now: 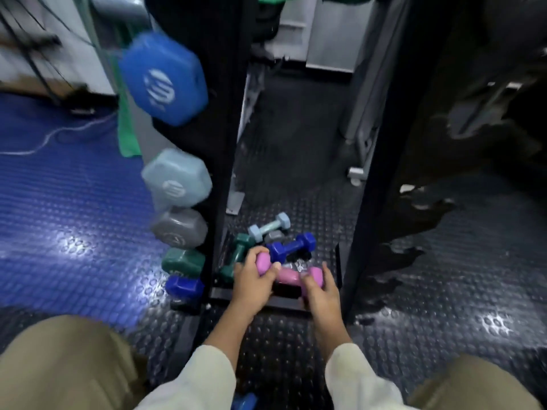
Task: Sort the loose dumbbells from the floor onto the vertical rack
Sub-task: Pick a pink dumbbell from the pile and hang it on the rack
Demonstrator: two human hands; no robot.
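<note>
Both hands are down at the foot of the black rack (219, 143), each curled around a pink dumbbell. The left hand (251, 279) grips the left pink dumbbell (264, 263) with thumb and fingers wrapped over its rounded head. The right hand (321, 291) closes on the far end of the right pink dumbbell (291, 276), which lies crosswise just above the rack's bottom bar (284, 303). Behind the hands, between the rack's two uprights, more loose weights sit on the studded black floor (444, 291): a dark blue dumbbell (291, 247) just beyond the pink ones, a green dumbbell (238, 255) to its left, and a pale blue dumbbell (268, 227) farthest back, beside a small grey piece that is too hidden to identify. On the rack's left upright, stored weights show their ends in a column: a big blue one (162, 81) highest, then light blue (177, 182), grey (179, 229), green (183, 261) and dark blue (185, 287) lowest. The picture is blurred.
</note>
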